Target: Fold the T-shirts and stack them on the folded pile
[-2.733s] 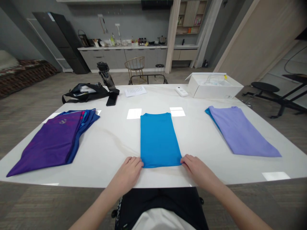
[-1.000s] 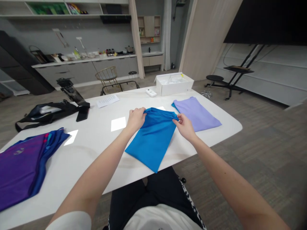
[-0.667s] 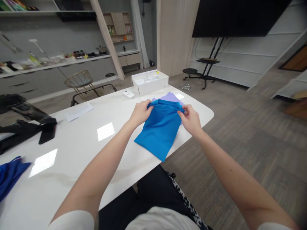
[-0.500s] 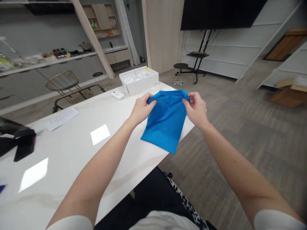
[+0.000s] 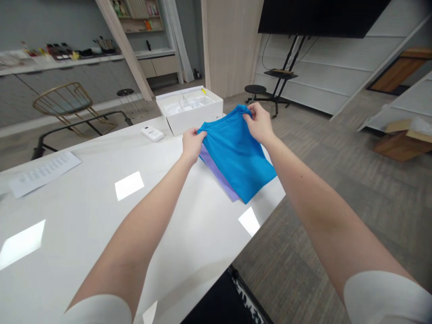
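Note:
My left hand (image 5: 193,145) and my right hand (image 5: 259,122) pinch the top edge of a folded bright blue T-shirt (image 5: 236,155), one at each corner. The shirt is raised at that edge, and its lower end drapes down toward the table. Beneath it lies a folded lavender T-shirt (image 5: 216,172), mostly covered, with only a strip showing along the blue shirt's left side. Both hands are above the lavender shirt, and neither touches it.
A white open box (image 5: 187,110) and a white remote-like device (image 5: 152,133) stand just beyond my left hand. A sheet of printed paper (image 5: 45,173) lies at the left on the white table (image 5: 84,220). The table's corner and edge run close to the right of the shirts.
The blue shirt has been lifted from the table by its top edge and carried right, over the lavender shirt. My view has swung right, and the purple shirt and black bag have left the frame.

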A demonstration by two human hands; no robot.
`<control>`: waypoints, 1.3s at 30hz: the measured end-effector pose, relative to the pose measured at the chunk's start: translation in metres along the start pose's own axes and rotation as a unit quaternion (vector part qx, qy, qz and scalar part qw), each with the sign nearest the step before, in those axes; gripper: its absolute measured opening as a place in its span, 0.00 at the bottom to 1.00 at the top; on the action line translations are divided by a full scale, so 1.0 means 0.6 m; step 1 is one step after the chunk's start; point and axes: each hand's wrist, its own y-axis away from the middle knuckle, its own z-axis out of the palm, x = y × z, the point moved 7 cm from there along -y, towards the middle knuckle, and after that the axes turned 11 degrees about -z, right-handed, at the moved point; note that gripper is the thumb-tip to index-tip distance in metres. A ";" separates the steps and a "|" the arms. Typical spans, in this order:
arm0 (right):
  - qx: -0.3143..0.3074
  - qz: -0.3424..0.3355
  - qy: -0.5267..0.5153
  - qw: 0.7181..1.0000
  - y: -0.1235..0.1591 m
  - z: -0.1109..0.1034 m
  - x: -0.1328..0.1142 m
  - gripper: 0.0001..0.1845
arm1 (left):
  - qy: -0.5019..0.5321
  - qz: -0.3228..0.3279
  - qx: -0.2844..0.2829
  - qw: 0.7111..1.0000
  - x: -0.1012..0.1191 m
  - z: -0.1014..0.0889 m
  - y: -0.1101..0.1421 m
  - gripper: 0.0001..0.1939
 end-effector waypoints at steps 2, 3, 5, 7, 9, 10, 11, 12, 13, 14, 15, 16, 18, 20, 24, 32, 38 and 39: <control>-0.036 0.038 0.008 0.999 -0.001 0.060 0.024 0.12 | -0.055 -0.042 0.034 0.997 -0.060 -0.009 -0.042 0.08; -0.055 0.057 0.010 0.997 0.003 0.088 0.034 0.10 | -0.082 -0.064 0.043 0.994 -0.089 -0.012 -0.058 0.09; -0.095 0.092 0.013 0.991 0.017 0.138 0.054 0.09 | -0.135 -0.095 0.046 0.985 -0.135 -0.014 -0.079 0.12; -0.125 0.119 0.015 0.985 0.031 0.174 0.072 0.09 | -0.179 -0.102 0.041 0.978 -0.163 -0.011 -0.091 0.13; -0.136 0.135 0.018 0.981 0.038 0.195 0.087 0.12 | -0.204 -0.093 0.041 0.974 -0.172 -0.008 -0.100 0.13; -0.138 0.141 0.019 0.980 0.040 0.201 0.093 0.14 | -0.206 -0.087 0.043 0.974 -0.172 -0.007 -0.104 0.13; -0.142 0.148 0.021 0.978 0.041 0.206 0.099 0.17 | -0.204 -0.080 0.047 0.975 -0.169 -0.006 -0.108 0.13; -0.148 0.157 0.023 0.976 0.043 0.209 0.105 0.20 | -0.200 -0.073 0.050 0.976 -0.165 -0.005 -0.112 0.13; -0.157 0.168 0.024 0.973 0.046 0.211 0.110 0.23 | -0.195 -0.068 0.052 0.977 -0.160 -0.005 -0.115 0.14; -0.168 0.180 0.024 0.969 0.049 0.213 0.115 0.24 | -0.193 -0.066 0.054 0.977 -0.155 -0.005 -0.118 0.14; -0.178 0.191 0.022 0.965 0.054 0.213 0.119 0.25 | -0.196 -0.065 0.058 0.977 -0.150 -0.006 -0.118 0.15; -0.184 0.199 0.020 0.962 0.060 0.211 0.122 0.25 | -0.206 -0.060 0.066 0.974 -0.144 -0.007 -0.115 0.16; -0.186 0.199 0.019 0.962 0.071 0.198 0.124 0.27 | -0.253 -0.021 0.087 0.963 -0.125 -0.009 -0.098 0.17; -0.176 0.181 0.030 0.967 0.083 0.173 0.121 0.29 | -0.320 0.059 0.087 0.942 -0.098 0.002 -0.062 0.17; -0.173 0.115 0.048 0.977 0.126 0.100 0.096 0.25 | -0.398 0.206 -0.036 0.893 -0.060 0.057 0.050 0.15; -0.196 0.149 0.099 0.964 0.300 -0.042 0.079 0.15 | -0.475 0.331 -0.213 0.787 -0.053 0.138 0.287 0.15; -0.161 0.263 0.111 0.945 0.365 -0.070 0.087 0.19 | -0.531 0.324 -0.173 0.764 -0.072 0.141 0.335 0.10; -0.160 0.263 0.106 0.946 0.364 -0.070 0.084 0.18 | -0.537 0.323 -0.167 0.761 -0.074 0.141 0.336 0.10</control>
